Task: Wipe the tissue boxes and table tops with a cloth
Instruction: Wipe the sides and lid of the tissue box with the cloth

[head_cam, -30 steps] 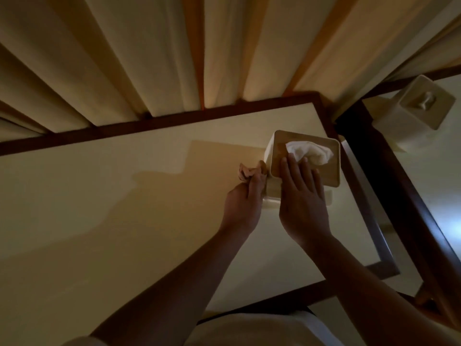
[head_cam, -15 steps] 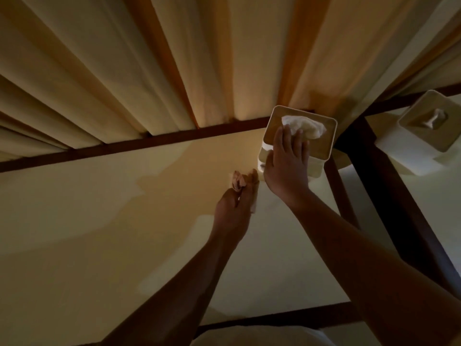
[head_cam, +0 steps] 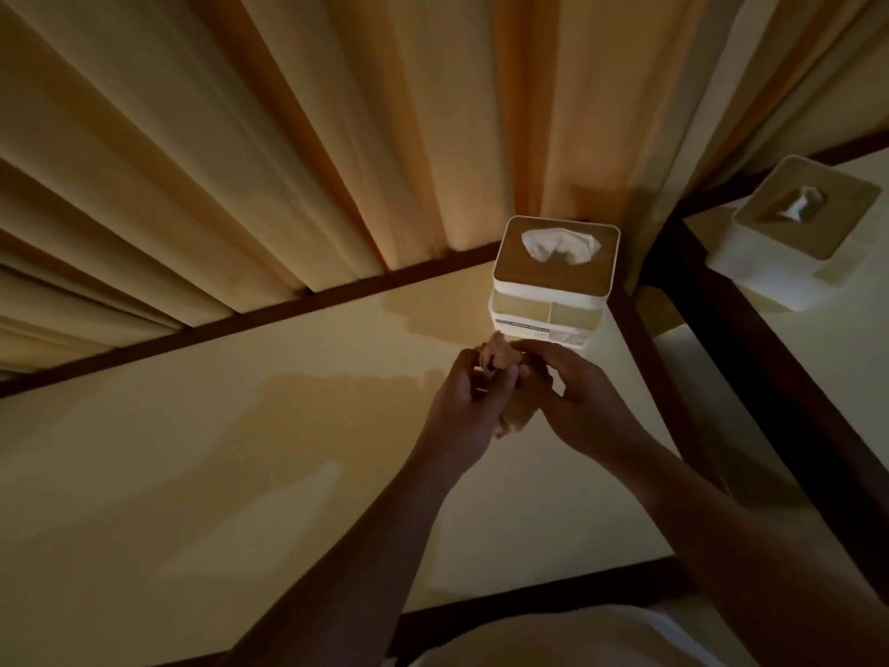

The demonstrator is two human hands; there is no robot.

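Our left hand and right hand both grip crumpled cloth, fingers curled round it, just in front of box. Box upright on tabletop. Curtain behind box. Second box right of it, well apart.

Table top open leftward; tissue box blocks far corner, curtain behind.

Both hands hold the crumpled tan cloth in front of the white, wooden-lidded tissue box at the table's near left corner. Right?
No: head view shows the white, wooden-lidded tissue box at the table's far right corner. Otherwise right: left hand and right hand hold the crumpled tan cloth in front of it.
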